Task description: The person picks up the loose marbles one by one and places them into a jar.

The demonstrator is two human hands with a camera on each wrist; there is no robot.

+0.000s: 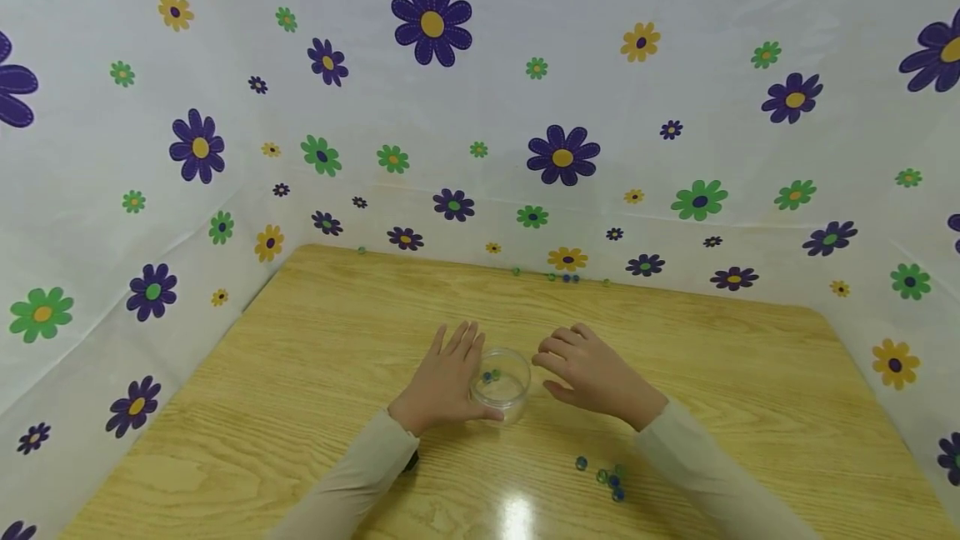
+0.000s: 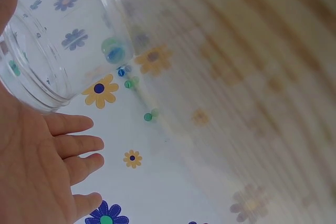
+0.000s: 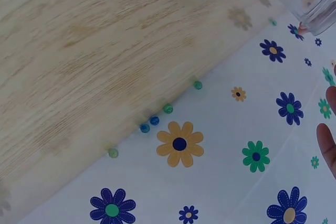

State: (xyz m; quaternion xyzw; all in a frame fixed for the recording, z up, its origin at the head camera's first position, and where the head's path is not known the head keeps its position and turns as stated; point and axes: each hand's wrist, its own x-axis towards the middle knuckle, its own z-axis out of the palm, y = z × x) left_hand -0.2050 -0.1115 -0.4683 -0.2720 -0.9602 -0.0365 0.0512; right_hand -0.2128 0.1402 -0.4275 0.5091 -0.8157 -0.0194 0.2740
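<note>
A clear plastic jar (image 1: 517,382) stands upright on the table with a few blue and green glass marbles (image 1: 491,376) at its bottom. My left hand (image 1: 442,382) rests against the jar's left side, its fingers straight and its thumb along the near side. In the left wrist view the jar (image 2: 63,72) lies between the thumb and the outstretched fingers (image 2: 79,145). Just right of the jar hovers my right hand (image 1: 588,369), fingers loosely bent, with no marble visible in it. Only its fingertips (image 3: 326,145) show in the right wrist view.
Several loose marbles (image 1: 613,482) lie near the right forearm. More marbles (image 1: 566,278) sit along the table's far edge, against a white flowered sheet (image 1: 487,107) that rises at the back and sides. A small dark object (image 1: 410,462) shows beside the left sleeve.
</note>
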